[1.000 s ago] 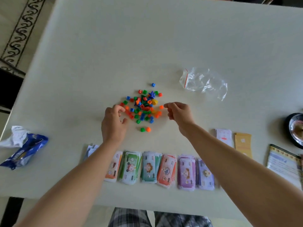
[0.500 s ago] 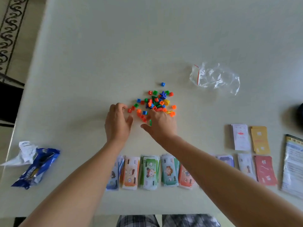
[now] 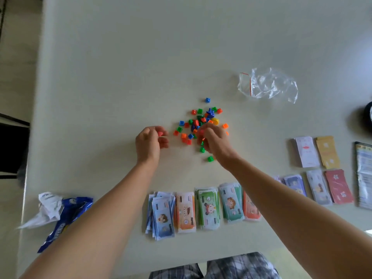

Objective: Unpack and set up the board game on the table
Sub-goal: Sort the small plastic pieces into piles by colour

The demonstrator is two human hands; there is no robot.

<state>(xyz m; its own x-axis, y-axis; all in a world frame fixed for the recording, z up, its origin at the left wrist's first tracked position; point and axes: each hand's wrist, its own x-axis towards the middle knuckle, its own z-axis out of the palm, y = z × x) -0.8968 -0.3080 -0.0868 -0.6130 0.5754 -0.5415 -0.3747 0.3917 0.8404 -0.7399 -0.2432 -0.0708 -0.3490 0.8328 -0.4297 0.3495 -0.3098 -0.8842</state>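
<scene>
Pinching a red piece (image 3: 160, 133), the left hand (image 3: 150, 144) hovers; the grip of the right hand (image 3: 216, 143) in the pile (image 3: 201, 120) is unclear. Likely light, hard, slippery: pinch their sides.

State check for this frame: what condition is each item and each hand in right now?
zip bag: empty, crumpled.
coloured pieces: loose heap, unsorted.
left hand: pinches a red piece.
right hand: fingers curled at the heap; grip blurred.
play money: sorted stacks in a row.
blue wrapper: crumpled.
</scene>
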